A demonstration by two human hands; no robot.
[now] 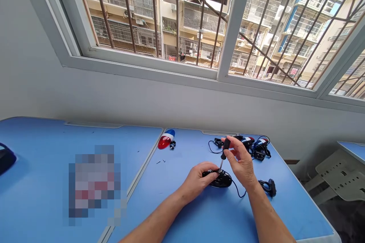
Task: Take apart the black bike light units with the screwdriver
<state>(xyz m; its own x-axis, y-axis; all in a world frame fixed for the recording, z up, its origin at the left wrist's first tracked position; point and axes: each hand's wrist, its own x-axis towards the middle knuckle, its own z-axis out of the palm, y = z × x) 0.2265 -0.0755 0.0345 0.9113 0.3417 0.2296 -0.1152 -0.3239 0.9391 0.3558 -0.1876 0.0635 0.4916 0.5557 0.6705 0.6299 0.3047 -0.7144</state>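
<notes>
My right hand (241,161) grips the black handle of a screwdriver (226,147) between thumb and fingers. The shaft points down, and its tip meets a black oval housing (224,182) lying on the blue desk. Closed around the left end of that housing is my left hand (198,176), thumb and fingers near the screwdriver tip. A black cable (238,193) runs from the housing toward a black ring-shaped clamp (268,187) at the right. What lies right under the tip is too small to make out.
A red, white and blue oval shell (166,139) lies beside a small black clamp (172,145). Loose screws (161,161) rest left of my hands. Several cabled units (259,148) cluster at the back right. A blurred patch (94,182) covers something on the left desk.
</notes>
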